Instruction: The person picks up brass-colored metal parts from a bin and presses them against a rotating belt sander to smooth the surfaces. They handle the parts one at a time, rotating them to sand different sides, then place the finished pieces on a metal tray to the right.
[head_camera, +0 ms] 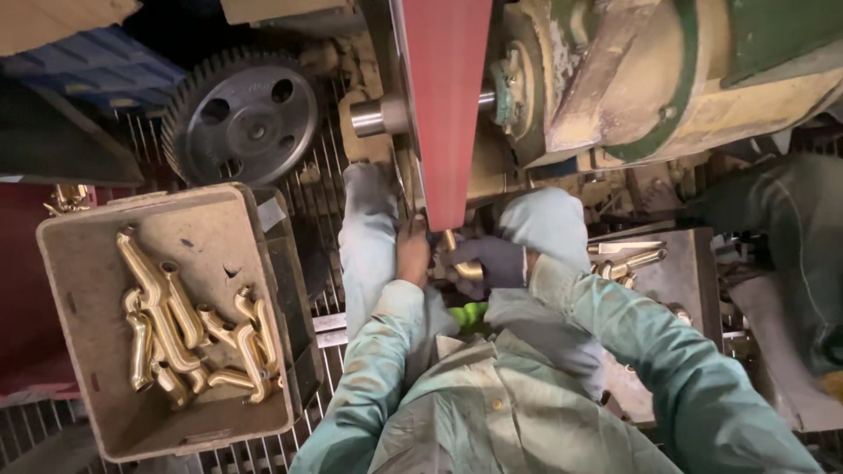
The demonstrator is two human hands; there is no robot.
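Left hand point(412, 252) and gloved right hand point(493, 261), both clenched around a brass fitting point(460, 256), hold it against the lower end of the red sanding belt point(444, 105). A crate point(79, 290) of similar brass fittings point(189, 329) stands at left.

One crate point(79, 290), about ten brass fittings point(189, 333), one gear wheel point(241, 116), one red belt point(446, 105)

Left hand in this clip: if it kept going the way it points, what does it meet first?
Most likely the red sanding belt: the left hand points up at its lower end, already about touching, though depth is unclear.
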